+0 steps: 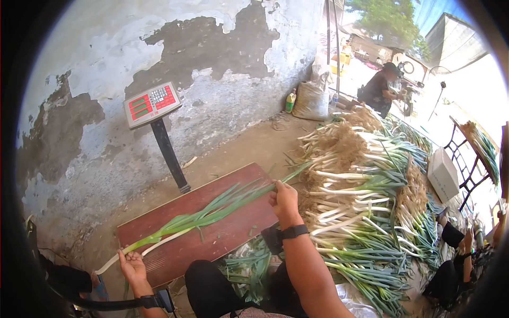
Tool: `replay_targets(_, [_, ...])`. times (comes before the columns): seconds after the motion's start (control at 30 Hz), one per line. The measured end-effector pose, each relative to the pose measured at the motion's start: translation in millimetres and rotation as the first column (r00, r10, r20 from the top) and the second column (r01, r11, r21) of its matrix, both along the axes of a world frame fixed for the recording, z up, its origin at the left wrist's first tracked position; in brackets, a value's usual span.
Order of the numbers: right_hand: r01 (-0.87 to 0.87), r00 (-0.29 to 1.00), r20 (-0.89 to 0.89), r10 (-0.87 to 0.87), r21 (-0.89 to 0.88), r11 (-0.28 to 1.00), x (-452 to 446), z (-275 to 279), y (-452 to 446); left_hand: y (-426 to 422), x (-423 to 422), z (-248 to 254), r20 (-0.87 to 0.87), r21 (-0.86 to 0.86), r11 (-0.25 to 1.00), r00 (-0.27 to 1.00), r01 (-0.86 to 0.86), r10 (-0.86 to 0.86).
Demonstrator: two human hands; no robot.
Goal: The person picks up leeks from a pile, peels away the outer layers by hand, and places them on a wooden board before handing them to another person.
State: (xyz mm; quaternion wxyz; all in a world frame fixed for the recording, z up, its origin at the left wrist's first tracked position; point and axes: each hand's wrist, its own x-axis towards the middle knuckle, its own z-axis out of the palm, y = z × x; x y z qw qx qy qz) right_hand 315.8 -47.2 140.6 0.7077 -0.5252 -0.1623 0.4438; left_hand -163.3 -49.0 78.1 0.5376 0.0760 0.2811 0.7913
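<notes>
Two long green onions lie stretched over a dark red board in front of me. My left hand is closed around their white stalks near the board's left corner. One pale root end sticks out to the left past that hand. At the other end, my right hand is closed on the green leaves, and some leaf tips reach beyond it to the upper right. Small green scraps lie on the board. Cut leaves are heaped below it, between my knees.
A large pile of green onions covers the ground to my right. A scale display stands on a post behind the board, before a peeling wall. A stuffed sack, a white box and people are farther off.
</notes>
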Motion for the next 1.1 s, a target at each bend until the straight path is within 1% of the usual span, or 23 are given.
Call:
replay_targets(0.03, [0.014, 0.989, -0.149, -0.004, 0.069, 0.998, -1.1, 2.9, -2.0, -1.1, 4.1, 2.9, -0.007, -0.020, 1.000, 1.000, -0.012, 0.012])
replay_targets(0.07, [0.018, 0.989, -0.148, -0.007, 0.070, 0.997, -1.6, 6.5, -3.3, -1.1, 6.9, 4.5, -0.015, -0.040, 0.999, 1.000, -0.025, 0.024])
replay_targets(0.1, [0.054, 0.928, -0.372, -0.010, 0.108, 0.993, -4.5, 16.8, -6.1, -0.5, 6.4, 3.4, -0.015, -0.039, 0.999, 1.000, -0.021, 0.021])
replay_targets(0.13, [0.098, 0.818, -0.575, -0.001, 0.137, 0.986, -6.1, 22.7, -7.5, 0.0, 3.7, 0.8, -0.033, -0.028, 1.000, 0.999, -0.014, 0.013])
replay_targets(0.23, [0.125, 0.781, -0.624, -0.017, 0.130, 0.984, -5.6, 23.7, -8.4, 2.8, 0.4, -0.8, -0.055, 0.001, 1.000, 0.998, 0.017, -0.017])
replay_targets(0.37, [0.128, 0.812, -0.583, -0.019, 0.147, 0.981, -3.6, 17.4, -5.9, 5.9, 3.3, 3.8, -0.053, 0.031, 0.999, 0.998, 0.030, -0.028])
replay_targets(0.43, [0.154, 0.828, -0.561, 0.017, 0.255, 0.955, -2.6, 7.7, -5.6, 2.4, 14.4, 18.9, -0.050, 0.030, 1.000, 0.999, 0.005, -0.004])
replay_targets(0.47, [0.034, 0.983, -0.178, 0.038, 0.385, 0.922, 16.6, -44.9, 15.9, 3.6, 19.4, 24.6, -0.052, 0.020, 1.000, 0.998, -0.023, 0.024])
replay_targets(0.5, [0.036, 0.984, -0.174, 0.037, 0.398, 0.916, 13.5, -27.0, 11.0, 7.2, 17.9, 23.0, -0.048, 0.035, 0.999, 0.999, -0.019, 0.021])
replay_targets(0.57, [0.203, 0.895, -0.418, -0.154, 0.076, 0.976, -4.0, 26.2, -11.2, 12.3, 9.0, 15.9, -0.064, 0.062, 0.996, 0.996, 0.067, -0.063])
replay_targets(0.6, [0.206, 0.895, -0.420, -0.154, 0.082, 0.975, -1.2, 25.4, -9.9, 11.8, 13.5, 20.2, -0.082, 0.068, 0.995, 0.995, 0.069, -0.063])
replay_targets(0.63, [0.378, 0.780, -0.558, -0.284, 0.057, 0.924, 3.4, 22.4, -9.4, 10.1, 22.1, 28.9, -0.083, 0.071, 0.995, 0.994, 0.071, -0.065])
replay_targets(0.67, [0.532, 0.625, -0.677, -0.389, 0.004, 0.847, 7.0, 19.0, -10.2, 8.8, 31.4, 39.2, -0.078, 0.079, 0.997, 0.997, 0.025, -0.019])
replay_targets(0.73, [0.514, 0.646, -0.666, -0.372, 0.021, 0.857, 8.0, 20.3, -16.2, 12.5, 33.6, 43.7, -0.074, 0.088, 0.996, 0.997, -0.017, 0.024])
replay_targets(0.8, [0.498, 0.665, -0.657, -0.356, 0.034, 0.866, 4.1, 17.9, -19.5, 22.9, 31.9, 44.0, -0.116, 0.161, 0.985, 0.992, 0.061, -0.042])
replay_targets(0.83, [0.297, 0.858, -0.471, -0.204, 0.131, 0.946, -3.9, 14.9, -17.5, 25.5, 37.9, 46.7, -0.118, 0.160, 0.985, 0.992, 0.062, -0.043])
replay_targets(0.87, [0.064, 0.968, -0.249, -0.019, 0.174, 0.983, -12.7, 12.4, -14.1, 30.6, 46.0, 49.7, -0.107, 0.166, 0.983, 0.992, 0.079, -0.062])
replay_targets(0.9, [-0.162, 0.962, -0.186, 0.201, 0.206, 0.965, -25.3, 15.9, -15.0, 31.7, 58.5, 58.6, -0.097, 0.172, 0.981, 0.992, 0.093, -0.078])
replay_targets(0.93, [-0.380, 0.904, -0.116, 0.412, 0.227, 0.897, -40.5, 23.2, -18.0, 32.5, 70.6, 64.0, -0.085, 0.167, 0.980, 0.992, 0.104, -0.090])
replay_targets(1.0, [-0.652, 0.741, -0.075, 0.667, 0.156, 0.742, -70.1, 34.6, -19.7, 26.3, 104.7, 81.8, -0.043, 0.140, 0.983, 0.992, 0.122, -0.117])
replay_targets(1.03, [-0.653, 0.740, -0.076, 0.669, 0.159, 0.741, -80.8, 34.9, -20.3, 21.2, 119.3, 86.2, 0.002, 0.112, 0.983, 0.989, 0.145, -0.146])
replay_targets(1.07, [-0.713, 0.677, -0.034, 0.735, 0.214, 0.667, -90.3, 33.2, -21.6, 16.8, 129.4, 85.6, 0.000, 0.112, 0.983, 0.990, 0.144, -0.144])
replay_targets(1.1, [-0.766, 0.610, 0.013, 0.792, 0.263, 0.586, -95.5, 33.1, -23.2, 13.6, 138.5, 84.0, 0.008, 0.117, 0.971, 0.978, 0.207, -0.209])
